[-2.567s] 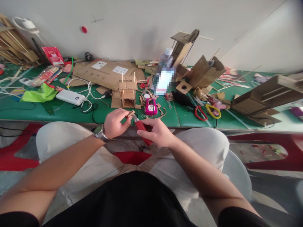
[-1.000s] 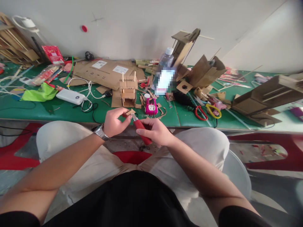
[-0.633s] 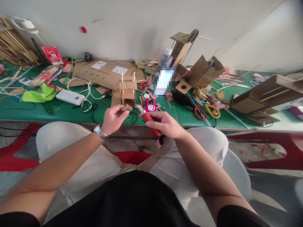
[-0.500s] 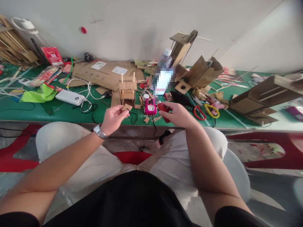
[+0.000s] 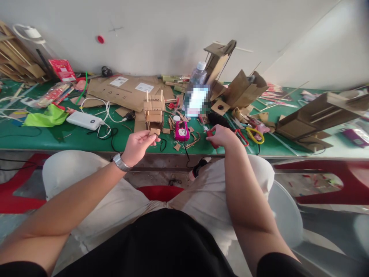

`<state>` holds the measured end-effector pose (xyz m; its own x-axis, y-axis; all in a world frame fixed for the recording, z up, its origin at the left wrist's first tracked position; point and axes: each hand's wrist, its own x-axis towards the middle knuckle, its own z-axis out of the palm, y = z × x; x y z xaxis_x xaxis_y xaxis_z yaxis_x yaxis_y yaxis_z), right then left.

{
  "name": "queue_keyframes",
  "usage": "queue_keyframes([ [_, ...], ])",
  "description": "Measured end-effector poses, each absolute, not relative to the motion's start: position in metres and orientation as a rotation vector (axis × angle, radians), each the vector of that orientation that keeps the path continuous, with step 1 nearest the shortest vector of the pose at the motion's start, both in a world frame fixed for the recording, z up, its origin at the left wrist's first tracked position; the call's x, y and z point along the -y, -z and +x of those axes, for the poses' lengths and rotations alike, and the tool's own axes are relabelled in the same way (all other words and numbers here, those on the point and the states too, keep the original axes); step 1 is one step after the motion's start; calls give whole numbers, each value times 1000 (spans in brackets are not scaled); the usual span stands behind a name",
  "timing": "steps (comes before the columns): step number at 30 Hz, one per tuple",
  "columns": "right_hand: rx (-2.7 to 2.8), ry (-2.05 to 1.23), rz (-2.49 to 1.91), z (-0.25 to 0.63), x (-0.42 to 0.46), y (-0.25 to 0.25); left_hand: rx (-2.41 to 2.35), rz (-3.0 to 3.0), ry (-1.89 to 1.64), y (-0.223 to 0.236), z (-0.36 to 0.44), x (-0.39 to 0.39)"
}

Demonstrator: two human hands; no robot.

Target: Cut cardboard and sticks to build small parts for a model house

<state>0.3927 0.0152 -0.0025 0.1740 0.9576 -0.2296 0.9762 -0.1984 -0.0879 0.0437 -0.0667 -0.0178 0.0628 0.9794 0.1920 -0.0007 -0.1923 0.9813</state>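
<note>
My left hand, a metal watch on its wrist, pinches a small piece of cardboard over the table's front edge. Just behind it stands a little cardboard structure with upright sticks. My right hand is lowered at the front of the green table, fingers wrapped round a red-handled tool with a pale tip; its exact kind is unclear. Between the hands sits a pink device with a black cord. Cardboard scraps lie beside it.
A lit phone leans against a clear bottle. Scissors with red and yellow handles lie to the right, near larger cardboard structures. At left are a white power bank and a green cloth. Flat cardboard lies behind.
My right hand has moved right, away from the pink device, with the red-handled tool in it, and lowered towards the table. My left hand stays nearly in place, still pinching the cardboard.
</note>
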Motion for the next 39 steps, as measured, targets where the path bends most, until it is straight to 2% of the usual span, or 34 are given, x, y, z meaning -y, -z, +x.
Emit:
queue_keyframes([
  [5,-2010,360,2354,397,-18,7,-968,1199,-1308,25,43,63],
  [10,-2082,376,2412,392,-10,-3,-983,1256,-1327,25,43,63],
  [14,-2537,334,2486,370,12,-24,-1131,1375,-1374,26,41,63],
  [16,-2862,470,2389,353,28,-35,-1203,1406,-1418,27,40,62],
  [20,-3200,1133,1806,315,57,-43,-1261,1426,-1457,30,40,61],
  [22,-3227,1281,1587,300,67,-40,-1269,1457,-1458,30,40,61],
  [26,-3178,1339,1475,283,76,-29,-1298,1565,-1442,27,40,64],
  [39,-3114,1327,1530,277,78,-22,-1314,1749,-1407,27,40,67],
])
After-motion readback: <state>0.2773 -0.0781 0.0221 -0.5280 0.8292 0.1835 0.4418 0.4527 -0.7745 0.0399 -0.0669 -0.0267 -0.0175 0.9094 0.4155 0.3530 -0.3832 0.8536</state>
